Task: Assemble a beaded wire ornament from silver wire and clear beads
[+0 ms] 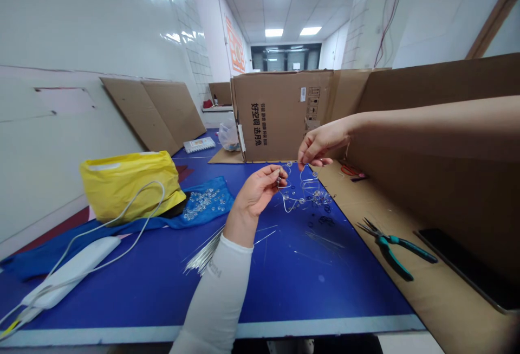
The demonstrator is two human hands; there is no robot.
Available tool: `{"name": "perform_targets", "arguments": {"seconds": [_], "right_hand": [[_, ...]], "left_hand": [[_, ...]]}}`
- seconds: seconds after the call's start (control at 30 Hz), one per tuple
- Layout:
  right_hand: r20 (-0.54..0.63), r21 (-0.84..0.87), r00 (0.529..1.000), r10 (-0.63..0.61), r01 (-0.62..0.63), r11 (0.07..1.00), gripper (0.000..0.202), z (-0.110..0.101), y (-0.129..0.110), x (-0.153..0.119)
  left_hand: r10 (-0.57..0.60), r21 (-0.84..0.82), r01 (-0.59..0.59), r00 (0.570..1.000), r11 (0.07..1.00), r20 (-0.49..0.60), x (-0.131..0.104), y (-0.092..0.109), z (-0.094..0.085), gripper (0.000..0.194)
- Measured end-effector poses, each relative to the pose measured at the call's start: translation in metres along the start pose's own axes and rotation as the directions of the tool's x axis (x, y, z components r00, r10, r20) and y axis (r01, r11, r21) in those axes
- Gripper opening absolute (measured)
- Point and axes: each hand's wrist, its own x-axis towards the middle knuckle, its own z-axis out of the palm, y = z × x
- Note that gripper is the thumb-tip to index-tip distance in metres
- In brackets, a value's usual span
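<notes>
Between my two hands, above the blue table [292,294], hangs a bent silver wire with clear beads [301,201] along it. My left hand [260,188] pinches its left side between thumb and fingertips. From above, my right hand [319,145] grips the upper right part of the same wire, fingers closed. Small dark rings [325,219] and clear pieces lie on the table beneath it. A bundle of straight silver wires [205,253] rests beside my left forearm, partly hidden by the sleeve. Loose clear beads [205,202] are spread on a blue cloth [221,186].
Right of the table, needle-nose pliers [390,243], a dark phone [467,267] and a red-handled tool [351,171] lie on cardboard. A tall cardboard box [284,115] stands behind my hands. On the left are a yellow bag [132,186] and a white power strip [73,272] with cable.
</notes>
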Motion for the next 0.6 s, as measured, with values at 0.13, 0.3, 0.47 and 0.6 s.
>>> {"name": "perform_targets", "arguments": {"seconds": [0.13,0.3,0.47,0.6], "right_hand": [[0.027,-0.009,1.0,0.0,0.0,1.0,0.04,-0.0003,0.0004,0.0017],[0.024,-0.04,1.0,-0.008,0.008,0.999,0.037,-0.001,-0.0003,0.0029],[-0.071,-0.046,0.997,-0.037,0.033,0.998,0.036,-0.0034,0.0009,0.004],[-0.095,0.018,0.994,-0.048,0.05,0.999,0.034,-0.0043,0.0055,0.0059]], "left_hand": [[0.0,0.003,0.0,1.0,1.0,0.002,-0.0002,0.0004,0.0004,0.009],[0.001,-0.001,-0.001,1.0,1.0,-0.003,-0.0002,-0.0002,0.0001,0.009],[-0.001,-0.007,0.001,1.0,1.0,-0.007,-0.0004,-0.0004,-0.001,0.009],[0.026,-0.006,-0.026,1.0,1.0,0.003,0.0001,0.0015,-0.003,0.007]]}}
